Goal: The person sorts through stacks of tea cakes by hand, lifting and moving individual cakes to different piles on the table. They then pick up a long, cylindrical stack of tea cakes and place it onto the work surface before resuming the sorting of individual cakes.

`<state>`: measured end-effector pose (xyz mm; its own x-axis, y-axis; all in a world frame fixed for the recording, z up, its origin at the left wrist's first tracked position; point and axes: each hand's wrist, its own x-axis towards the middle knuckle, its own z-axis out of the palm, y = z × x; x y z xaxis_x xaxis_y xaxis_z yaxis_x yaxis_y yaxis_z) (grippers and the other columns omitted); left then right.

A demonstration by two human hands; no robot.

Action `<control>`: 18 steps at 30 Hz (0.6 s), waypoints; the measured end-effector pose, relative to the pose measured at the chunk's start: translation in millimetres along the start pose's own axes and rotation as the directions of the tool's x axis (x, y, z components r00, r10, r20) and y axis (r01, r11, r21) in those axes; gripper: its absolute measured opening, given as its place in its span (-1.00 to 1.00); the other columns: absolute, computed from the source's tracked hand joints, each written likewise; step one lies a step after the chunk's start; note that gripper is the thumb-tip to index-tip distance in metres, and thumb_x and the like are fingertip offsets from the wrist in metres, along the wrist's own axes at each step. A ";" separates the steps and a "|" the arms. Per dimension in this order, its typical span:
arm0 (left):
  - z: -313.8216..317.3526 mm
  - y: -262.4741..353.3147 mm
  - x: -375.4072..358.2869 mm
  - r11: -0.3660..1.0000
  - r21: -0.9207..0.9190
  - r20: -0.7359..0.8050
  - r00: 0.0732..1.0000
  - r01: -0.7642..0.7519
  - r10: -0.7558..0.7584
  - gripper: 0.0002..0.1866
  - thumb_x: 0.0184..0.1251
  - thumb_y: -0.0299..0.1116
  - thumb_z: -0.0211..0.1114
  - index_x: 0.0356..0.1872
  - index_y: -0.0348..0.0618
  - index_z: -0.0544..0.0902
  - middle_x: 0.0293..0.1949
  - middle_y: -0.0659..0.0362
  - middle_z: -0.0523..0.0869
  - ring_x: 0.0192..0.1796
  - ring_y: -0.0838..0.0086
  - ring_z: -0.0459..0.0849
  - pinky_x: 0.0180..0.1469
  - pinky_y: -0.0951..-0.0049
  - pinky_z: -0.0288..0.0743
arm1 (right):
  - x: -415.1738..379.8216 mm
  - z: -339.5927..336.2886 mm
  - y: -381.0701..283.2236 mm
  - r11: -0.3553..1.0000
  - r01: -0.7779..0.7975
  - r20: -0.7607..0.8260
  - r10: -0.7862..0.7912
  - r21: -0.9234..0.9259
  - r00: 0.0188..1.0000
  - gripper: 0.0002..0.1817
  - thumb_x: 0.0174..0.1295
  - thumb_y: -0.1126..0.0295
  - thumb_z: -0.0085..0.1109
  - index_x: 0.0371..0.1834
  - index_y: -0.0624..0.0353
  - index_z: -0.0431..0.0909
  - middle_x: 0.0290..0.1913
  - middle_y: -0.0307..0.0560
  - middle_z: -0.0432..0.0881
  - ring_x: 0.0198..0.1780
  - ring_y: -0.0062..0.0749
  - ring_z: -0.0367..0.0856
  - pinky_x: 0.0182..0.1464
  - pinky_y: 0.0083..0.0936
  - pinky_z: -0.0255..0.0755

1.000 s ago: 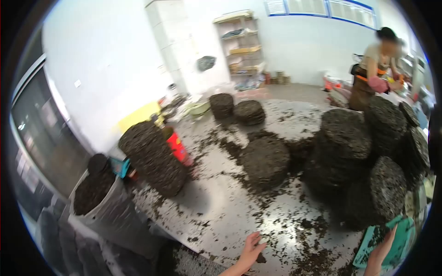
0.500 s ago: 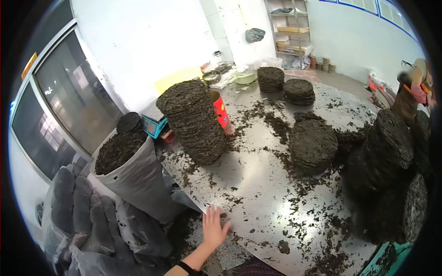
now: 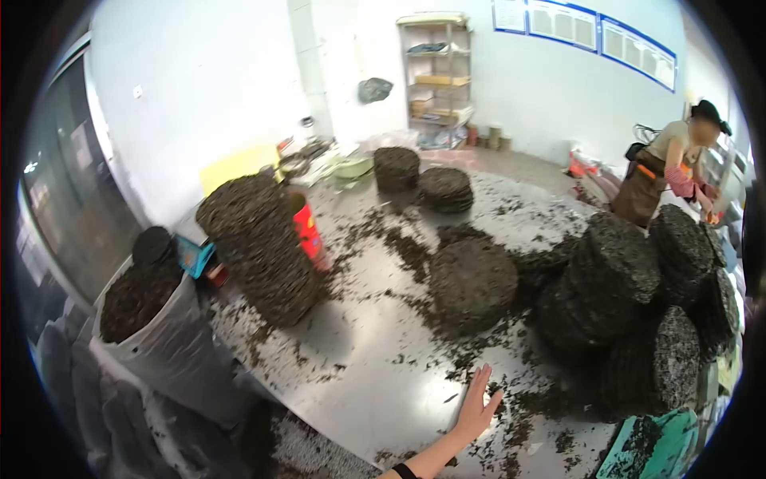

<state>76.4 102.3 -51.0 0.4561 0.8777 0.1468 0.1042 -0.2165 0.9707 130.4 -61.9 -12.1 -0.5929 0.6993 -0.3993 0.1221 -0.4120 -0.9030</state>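
Note:
My left hand (image 3: 475, 412) is stretched out palm down over the near part of the metal table (image 3: 359, 391), fingers spread and holding nothing. Loose dark flakes (image 3: 519, 423) lie around it. Beyond my fingertips sits a stack of dark round cakes (image 3: 472, 287) that look like dried seaweed. To the left, a taller stack of them (image 3: 259, 251) leans beside a red can (image 3: 306, 227). Several more piles (image 3: 610, 259) crowd the right side, some lying on their sides. My right hand is out of view.
A big sack of dark flakes (image 3: 171, 359) stands at the table's left edge, near a blue scale (image 3: 194, 255). Two shorter stacks (image 3: 396, 169) are at the back. A green sheet or tray (image 3: 650, 447) is at lower right. Another person (image 3: 658, 172) works at far right.
My left hand has moved from the table's near left edge rightward over the flakes. The view has turned right, showing more of the other person and the right-hand piles.

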 end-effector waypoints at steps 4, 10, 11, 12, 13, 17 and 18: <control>-14.4 -3.5 14.7 0.943 0.280 -0.140 0.964 -0.181 0.227 -0.08 0.19 -0.03 0.42 0.43 -0.35 0.16 0.47 -0.17 0.14 0.52 -0.06 0.05 0.50 0.06 -0.03 | 7.8 -64.1 -18.6 0.835 0.004 -0.464 0.302 0.550 0.833 -0.49 0.40 0.31 0.00 0.41 0.10 0.28 0.23 0.05 0.47 0.24 -0.24 0.45 0.26 -0.23 0.37; -69.7 -10.6 93.1 0.874 -0.439 -0.211 0.921 0.210 -0.327 0.19 0.08 0.12 0.46 0.50 -0.31 -0.11 0.51 -0.20 -0.05 0.56 0.05 -0.05 0.53 0.14 -0.13 | -10.3 -119.4 37.8 0.974 0.070 -0.971 -0.223 -0.218 0.081 -0.75 0.24 0.52 0.14 -0.01 0.18 0.53 -0.30 -0.18 0.60 -0.30 -0.46 0.57 -0.25 -0.46 0.50; -82.1 -3.6 109.3 0.804 -0.526 -0.161 0.896 0.276 -0.413 0.21 0.08 0.19 0.43 0.51 -0.30 -0.13 0.53 -0.15 -0.07 0.57 0.07 -0.10 0.54 0.14 -0.19 | -15.1 -106.1 22.9 0.795 -0.151 -0.806 -0.561 -0.588 0.187 -0.79 0.21 0.49 0.16 -0.08 0.16 0.58 -0.30 -0.15 0.61 -0.31 -0.36 0.59 -0.24 -0.40 0.52; -92.0 0.7 124.5 0.804 -0.526 -0.157 0.897 0.279 -0.414 0.21 0.08 0.19 0.43 0.51 -0.30 -0.13 0.53 -0.15 -0.07 0.57 0.07 -0.10 0.54 0.14 -0.19 | -19.7 -98.5 14.3 0.438 -0.302 -0.527 -0.769 -0.847 0.362 -0.82 0.18 0.47 0.18 -0.15 0.13 0.63 -0.30 -0.12 0.62 -0.31 -0.26 0.62 -0.24 -0.34 0.55; -100.8 2.9 140.3 0.693 -0.614 -0.065 0.852 0.377 -0.520 0.25 0.07 0.30 0.35 0.51 -0.27 -0.20 0.54 -0.11 -0.13 0.58 0.15 -0.14 0.54 0.17 -0.22 | -22.2 -98.0 16.8 0.441 -0.305 -0.531 -0.768 -0.844 0.359 -0.82 0.18 0.47 0.18 -0.15 0.13 0.63 -0.30 -0.12 0.62 -0.31 -0.26 0.62 -0.24 -0.34 0.55; -112.4 -33.3 191.4 0.425 -0.799 0.020 0.725 0.426 -0.688 0.24 0.11 0.52 0.09 0.53 -0.25 -0.18 0.57 0.01 -0.12 0.59 0.31 -0.11 0.55 0.18 -0.21 | -30.4 -96.8 19.1 0.573 -0.249 -0.618 -0.652 -0.781 0.439 -0.74 0.28 0.39 0.18 0.00 0.22 0.56 -0.05 0.09 0.57 -0.01 0.02 0.54 0.04 -0.11 0.45; -112.6 -43.3 199.5 0.445 -0.791 -0.008 0.721 0.420 -0.693 0.19 0.17 0.51 0.04 0.53 -0.24 -0.15 0.56 0.01 -0.08 0.58 0.32 -0.06 0.54 0.21 -0.16 | -29.6 -97.5 14.2 0.605 -0.239 -0.643 -0.644 -0.760 0.416 -0.77 0.26 0.42 0.18 -0.05 0.23 0.58 -0.08 0.10 0.57 -0.05 0.02 0.54 0.01 -0.14 0.45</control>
<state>63.4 334.9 -42.3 0.2499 0.7860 -0.5655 -0.4609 0.6101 0.6444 227.3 -31.5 -28.6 0.1866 0.9312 0.3130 0.8203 0.0276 -0.5712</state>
